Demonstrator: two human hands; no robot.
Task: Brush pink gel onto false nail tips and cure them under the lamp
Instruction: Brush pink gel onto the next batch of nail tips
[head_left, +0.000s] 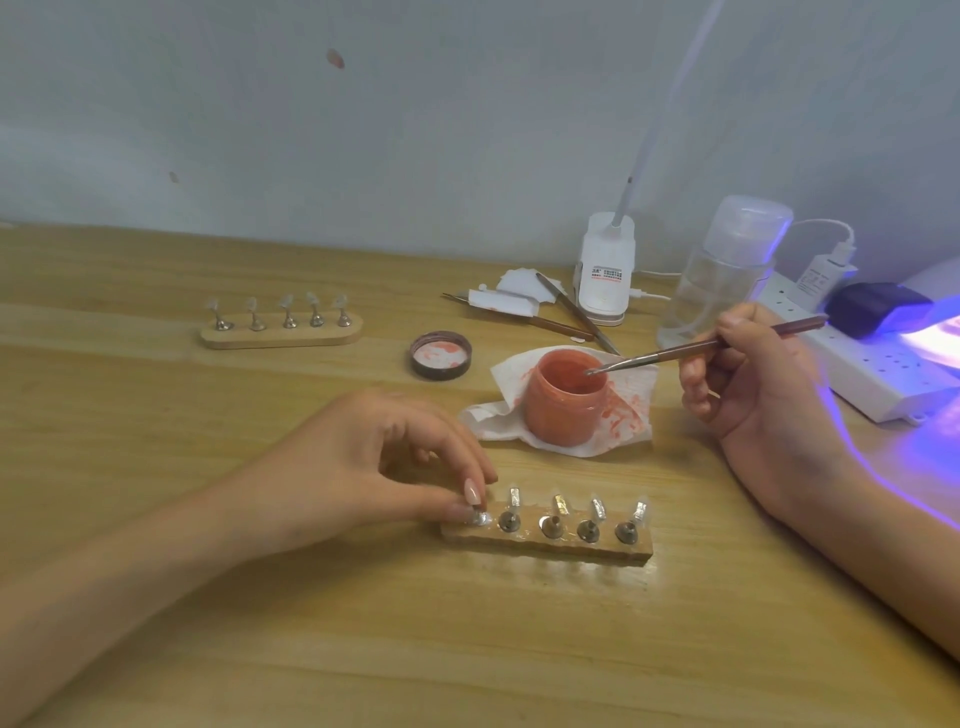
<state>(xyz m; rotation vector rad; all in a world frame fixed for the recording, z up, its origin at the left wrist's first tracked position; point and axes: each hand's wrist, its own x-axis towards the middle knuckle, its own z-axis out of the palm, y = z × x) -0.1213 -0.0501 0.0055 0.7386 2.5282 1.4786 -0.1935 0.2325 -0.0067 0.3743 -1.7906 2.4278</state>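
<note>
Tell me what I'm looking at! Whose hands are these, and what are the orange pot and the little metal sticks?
No machine here, just a person's two hands. The camera sits on the person's head and looks down at the table. The right hand holds a thin brush, its tip at the mouth of the open jar of pink gel, which stands on a stained paper towel. The lid lies nearby. The left hand pinches the end metal holder on the near wooden stand. A second stand farther back carries five clear nail tips. The purple glow at the right comes from the curing lamp.
</note>
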